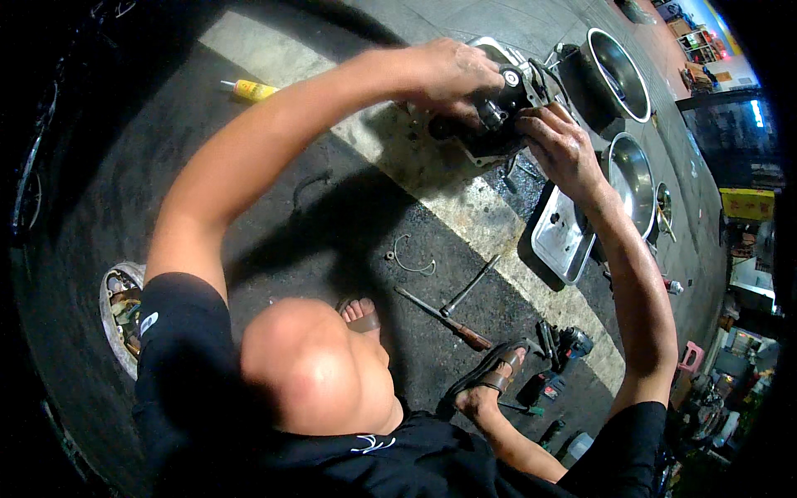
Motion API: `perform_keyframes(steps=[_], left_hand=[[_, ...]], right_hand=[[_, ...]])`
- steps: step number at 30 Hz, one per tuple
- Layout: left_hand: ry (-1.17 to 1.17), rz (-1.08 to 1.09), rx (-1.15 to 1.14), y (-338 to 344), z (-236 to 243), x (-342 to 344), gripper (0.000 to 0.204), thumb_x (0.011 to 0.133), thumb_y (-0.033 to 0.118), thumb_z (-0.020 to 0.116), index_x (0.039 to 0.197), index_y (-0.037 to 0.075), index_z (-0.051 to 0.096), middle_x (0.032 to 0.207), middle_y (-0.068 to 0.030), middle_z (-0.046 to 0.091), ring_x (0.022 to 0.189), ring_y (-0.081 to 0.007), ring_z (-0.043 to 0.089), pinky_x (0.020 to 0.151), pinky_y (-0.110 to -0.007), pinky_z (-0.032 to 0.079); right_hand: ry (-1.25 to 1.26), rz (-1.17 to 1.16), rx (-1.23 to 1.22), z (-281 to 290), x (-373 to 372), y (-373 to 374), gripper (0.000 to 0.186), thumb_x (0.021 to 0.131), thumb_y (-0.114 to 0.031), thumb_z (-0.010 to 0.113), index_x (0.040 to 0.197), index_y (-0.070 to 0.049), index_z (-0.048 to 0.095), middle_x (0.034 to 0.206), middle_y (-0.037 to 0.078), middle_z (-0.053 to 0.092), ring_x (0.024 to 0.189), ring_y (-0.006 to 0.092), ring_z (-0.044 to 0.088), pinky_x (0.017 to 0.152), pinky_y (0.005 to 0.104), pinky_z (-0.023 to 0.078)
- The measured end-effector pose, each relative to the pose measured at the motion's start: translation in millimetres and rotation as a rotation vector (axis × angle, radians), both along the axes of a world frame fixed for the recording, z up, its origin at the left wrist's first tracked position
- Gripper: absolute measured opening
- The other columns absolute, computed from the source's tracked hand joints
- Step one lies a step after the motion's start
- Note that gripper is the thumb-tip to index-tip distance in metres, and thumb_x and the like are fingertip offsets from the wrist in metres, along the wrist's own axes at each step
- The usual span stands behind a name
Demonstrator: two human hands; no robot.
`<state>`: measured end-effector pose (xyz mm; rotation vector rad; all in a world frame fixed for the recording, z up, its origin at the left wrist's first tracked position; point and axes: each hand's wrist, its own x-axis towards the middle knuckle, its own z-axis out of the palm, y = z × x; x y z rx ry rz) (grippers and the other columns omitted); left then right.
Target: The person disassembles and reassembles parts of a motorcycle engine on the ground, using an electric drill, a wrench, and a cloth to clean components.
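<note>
A dark engine assembly (pixel 498 137) with a pale metal rim sits at the top centre, with a black component (pixel 508 100) bearing a silver round fitting on it. My left hand (pixel 458 79) grips the black component from the left, its fingertips partly hidden behind it. My right hand (pixel 562 149) is on the assembly's right side, fingers curled against the black component's edge. A rectangular steel tray (pixel 552 241) lies just below my right hand.
Steel bowls (pixel 631 166) stand at the right, a yellow tube (pixel 253 91) at upper left. A long wooden-handled tool (pixel 475 339), a bar (pixel 473 282), a power drill (pixel 573 344) and a curved wire (pixel 415 267) lie around my feet. A parts basin (pixel 112 319) is at far left.
</note>
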<state>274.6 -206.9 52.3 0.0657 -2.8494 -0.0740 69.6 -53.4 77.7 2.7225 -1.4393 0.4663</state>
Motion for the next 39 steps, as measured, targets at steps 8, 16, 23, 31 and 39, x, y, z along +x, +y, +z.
perform_keyframes(steps=[8,16,23,31,39], left_hand=[[0.089,0.025,0.090,12.9,-17.2,18.9,0.044,0.075,0.022,0.074,0.113,0.009,0.055,0.104,-0.0107,0.056,0.102,-0.0324,0.059,0.080,-0.041,0.052],[0.091,-0.110,0.116,-11.1,-11.2,9.6,0.040,0.075,0.015,0.074,0.111,0.009,0.059,0.106,-0.0124,0.054,0.103,-0.0340,0.056,0.085,-0.042,0.048],[0.012,-0.023,0.100,-8.8,-11.0,6.5,0.045,0.076,0.012,0.073,0.118,0.012,0.057,0.113,-0.0128,0.053,0.105,-0.0346,0.056,0.088,-0.042,0.048],[0.193,0.109,0.100,19.0,-22.1,16.4,0.045,0.072,0.006,0.071,0.115,0.011,0.060,0.107,-0.0116,0.055,0.107,-0.0332,0.052,0.090,-0.041,0.046],[0.131,0.088,-0.064,22.4,-3.8,6.0,0.047,0.066,-0.001,0.071,0.110,0.007,0.057,0.108,-0.0111,0.056,0.103,-0.0338,0.055,0.084,-0.041,0.050]], right_hand=[[-0.049,0.007,0.017,0.3,3.5,0.5,0.030,0.073,-0.002,0.069,0.102,-0.005,0.060,0.099,0.009,0.061,0.089,0.0296,0.059,0.072,0.0381,0.052],[0.002,0.066,-0.017,-3.1,-2.2,-10.1,0.026,0.077,-0.001,0.065,0.102,-0.005,0.060,0.097,0.009,0.059,0.087,0.0290,0.058,0.069,0.0384,0.052],[0.130,0.104,-0.079,-6.6,-14.3,-8.3,0.026,0.080,-0.003,0.062,0.106,-0.008,0.059,0.094,0.007,0.056,0.090,0.0265,0.056,0.073,0.0370,0.051],[0.061,0.099,-0.209,-17.1,-21.5,-13.1,0.036,0.080,-0.002,0.068,0.113,-0.007,0.057,0.103,0.011,0.057,0.096,0.0285,0.058,0.077,0.0359,0.056],[0.107,0.136,-0.181,-15.0,-25.2,-14.4,0.034,0.078,-0.002,0.069,0.111,-0.008,0.061,0.103,0.008,0.061,0.098,0.0255,0.058,0.077,0.0342,0.056]])
